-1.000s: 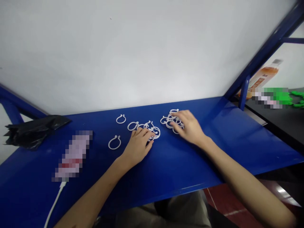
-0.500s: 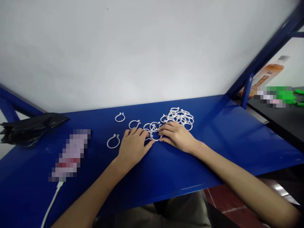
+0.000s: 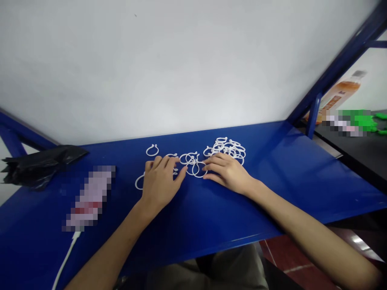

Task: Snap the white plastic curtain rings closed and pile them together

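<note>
While a crumpled black plastic bag (image 3: 45,164) lies at your ten o'clock and an orange-labelled clear bottle (image 3: 340,96) stands at two, your loosely bent left hand (image 3: 161,177) covers some of the knob-ended white rings (image 3: 193,161); its grip can't be told. At twelve, others overlap between your hands; your half-curled right hand (image 3: 226,171) touches one, hold unclear. Beneath them spreads a glossy blue tabletop (image 3: 196,219), before a grey-white wall (image 3: 193,72).

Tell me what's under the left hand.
White rings show partly around the left hand, on the blue tabletop. Whatever the hand covers cannot be seen.
</note>
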Available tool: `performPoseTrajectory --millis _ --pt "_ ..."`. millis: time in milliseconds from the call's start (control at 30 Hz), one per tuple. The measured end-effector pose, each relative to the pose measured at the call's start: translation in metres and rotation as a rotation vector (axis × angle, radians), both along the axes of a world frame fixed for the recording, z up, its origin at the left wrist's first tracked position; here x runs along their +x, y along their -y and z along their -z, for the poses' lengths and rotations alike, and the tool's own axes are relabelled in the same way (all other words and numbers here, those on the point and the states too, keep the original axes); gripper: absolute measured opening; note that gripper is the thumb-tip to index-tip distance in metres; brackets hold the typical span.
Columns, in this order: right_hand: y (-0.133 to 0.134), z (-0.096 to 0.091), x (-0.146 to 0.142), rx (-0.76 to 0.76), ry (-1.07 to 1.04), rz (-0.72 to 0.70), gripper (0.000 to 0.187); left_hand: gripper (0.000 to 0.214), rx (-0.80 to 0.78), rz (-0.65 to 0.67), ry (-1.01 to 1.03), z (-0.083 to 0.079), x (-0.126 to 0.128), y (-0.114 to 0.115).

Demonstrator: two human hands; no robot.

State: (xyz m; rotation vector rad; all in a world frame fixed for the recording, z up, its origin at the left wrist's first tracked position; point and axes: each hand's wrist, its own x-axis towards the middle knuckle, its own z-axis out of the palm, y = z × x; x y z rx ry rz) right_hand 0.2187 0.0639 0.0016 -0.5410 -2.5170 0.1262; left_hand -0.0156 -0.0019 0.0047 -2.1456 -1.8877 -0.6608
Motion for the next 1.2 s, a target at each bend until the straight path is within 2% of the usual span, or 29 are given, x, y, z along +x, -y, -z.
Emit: performPoseTrajectory --millis 67,133,200,267,333,433,667,733,800,833,900,967,1000,1067,1100,1200 --pt "0.005 -0.002 -0.001 -0.043 -0.016 -0.042 0.023 0.027 0.007 0.151 0.198 0.001 0.004 0.001" --pt "0.011 -0.002 -0.004 -0.151 -0.068 -0.103 0.019 0.022 -0.017 0.267 0.371 0.002 0.007 0.001" --pt "0.017 -0.001 -0.007 -0.353 -0.17 -0.113 0.019 0.015 -0.034 0.321 0.485 0.002 0.009 0.002" --pt "0.021 0.0 -0.011 -0.573 -0.291 -0.058 0.022 0.014 -0.036 0.349 0.549 0.002 0.01 0.002" --pt "0.023 0.0 -0.013 -0.682 -0.35 -0.003 0.018 0.015 -0.013 0.385 0.572 0.002 0.01 0.002" --pt "0.024 -0.002 -0.014 -0.626 -0.305 0.001 0.009 0.017 0.049 0.445 0.576 0.003 0.012 0.002" --pt "0.03 -0.006 -0.007 -0.449 -0.191 -0.187 0.016 0.024 0.064 0.519 0.559 0.009 0.019 0.005" --pt "0.03 -0.006 -0.007 -0.404 -0.171 -0.202 0.019 0.024 0.086 0.519 0.546 0.01 0.019 0.005" --pt "0.024 -0.007 -0.005 -0.354 -0.161 -0.176 0.019 0.015 0.117 0.492 0.497 0.012 0.019 0.002" --pt "0.018 -0.008 -0.003 -0.321 -0.162 -0.135 0.019 0.008 0.127 0.462 0.446 0.013 0.018 0.0" --pt "-0.004 -0.011 0.006 -0.237 -0.185 0.016 0.018 0.027 0.122 0.374 0.293 0.018 0.016 -0.007" --pt "-0.035 -0.013 0.02 -0.175 -0.24 0.262 0.017 0.044 0.059 0.282 0.108 0.023 0.013 -0.013" --pt "-0.053 -0.014 0.028 -0.177 -0.234 0.398 0.016 0.045 0.024 0.254 0.032 0.025 0.012 -0.015" --pt "-0.085 -0.015 0.043 -0.257 -0.154 0.609 0.017 0.041 -0.037 0.222 -0.064 0.029 0.01 -0.018" --pt "-0.099 -0.014 0.049 -0.324 -0.115 0.673 0.018 0.04 -0.055 0.216 -0.089 0.029 0.009 -0.018" --pt "-0.128 -0.01 0.059 -0.464 -0.065 0.757 0.017 0.04 -0.063 0.203 -0.114 0.029 0.008 -0.016"
